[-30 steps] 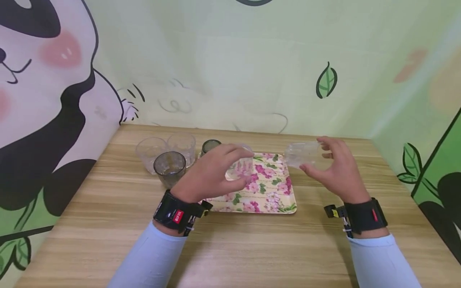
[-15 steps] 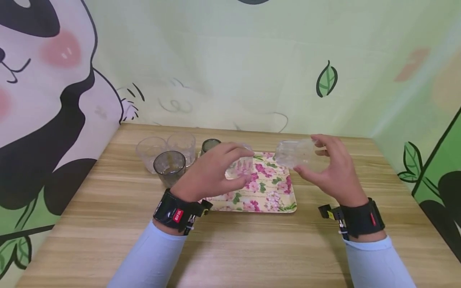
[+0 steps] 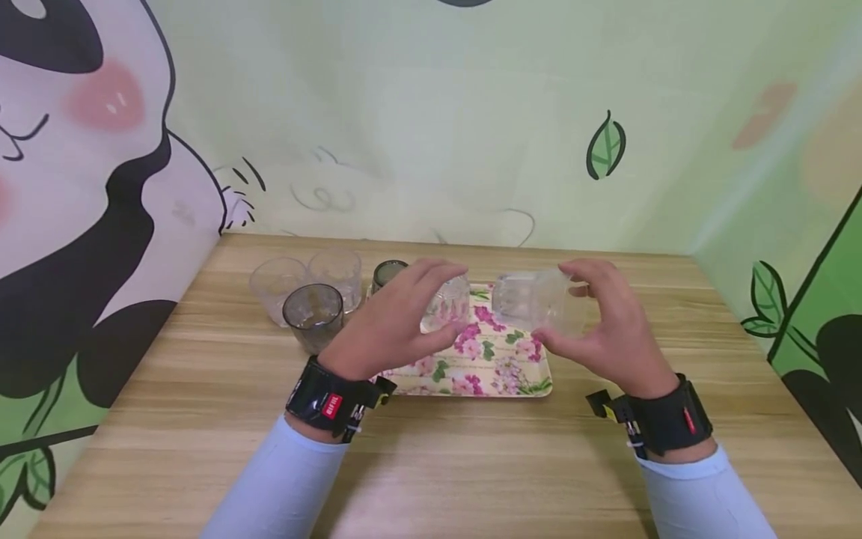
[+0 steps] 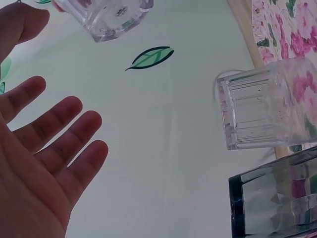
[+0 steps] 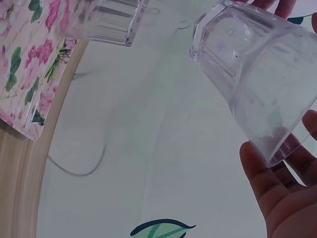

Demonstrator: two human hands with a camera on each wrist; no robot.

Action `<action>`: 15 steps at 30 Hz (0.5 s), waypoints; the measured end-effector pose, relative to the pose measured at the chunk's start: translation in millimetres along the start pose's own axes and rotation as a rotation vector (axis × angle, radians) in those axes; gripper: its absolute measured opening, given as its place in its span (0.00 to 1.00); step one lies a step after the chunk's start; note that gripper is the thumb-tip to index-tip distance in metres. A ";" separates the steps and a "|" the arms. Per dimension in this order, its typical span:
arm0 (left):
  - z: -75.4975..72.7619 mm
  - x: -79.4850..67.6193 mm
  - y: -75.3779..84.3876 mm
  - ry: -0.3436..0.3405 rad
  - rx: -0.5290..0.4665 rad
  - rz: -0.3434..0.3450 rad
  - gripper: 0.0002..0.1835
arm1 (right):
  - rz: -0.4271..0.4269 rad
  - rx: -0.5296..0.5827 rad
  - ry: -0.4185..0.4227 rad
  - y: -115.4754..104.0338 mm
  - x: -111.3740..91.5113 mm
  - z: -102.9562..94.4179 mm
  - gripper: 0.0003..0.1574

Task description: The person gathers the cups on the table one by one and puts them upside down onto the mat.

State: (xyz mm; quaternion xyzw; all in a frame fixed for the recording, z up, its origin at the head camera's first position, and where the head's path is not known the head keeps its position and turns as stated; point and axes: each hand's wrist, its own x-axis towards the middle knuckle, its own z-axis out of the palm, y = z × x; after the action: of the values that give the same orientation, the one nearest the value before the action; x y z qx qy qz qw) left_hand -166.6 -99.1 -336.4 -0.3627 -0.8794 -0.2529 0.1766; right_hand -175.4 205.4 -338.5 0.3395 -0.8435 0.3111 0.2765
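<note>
Clear cup (image 3: 528, 299) tilts sideways between the hands (image 3: 392, 320) (image 3: 609, 329), pinched by the right.

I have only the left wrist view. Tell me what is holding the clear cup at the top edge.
Observer: The person's right hand holds that clear cup.

Operator: Say which end.

Observer: The rim end; the right wrist view shows fingers there.

Operator: Now report what stands left of the tray.

Observer: In the head view, two more clear cups and a dark cup stand rim up on the table, left of the tray.
</note>
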 end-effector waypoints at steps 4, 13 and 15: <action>1.3 0.1 -0.8 -0.014 -0.002 0.003 0.36 | -0.012 0.006 -0.001 -3.9 0.8 0.2 0.57; 7.4 2.3 1.2 0.002 -0.013 0.049 0.37 | -0.057 0.046 -0.026 -13.0 -1.0 3.7 0.56; 9.0 2.7 1.8 0.010 -0.013 0.062 0.37 | -0.070 0.044 -0.033 -14.1 -1.3 4.7 0.57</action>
State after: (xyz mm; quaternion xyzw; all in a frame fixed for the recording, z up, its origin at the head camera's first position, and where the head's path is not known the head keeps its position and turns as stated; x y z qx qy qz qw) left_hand -168.3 -91.4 -341.7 -0.3898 -0.8651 -0.2547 0.1863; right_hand -165.3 194.4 -337.7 0.3800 -0.8285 0.3139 0.2657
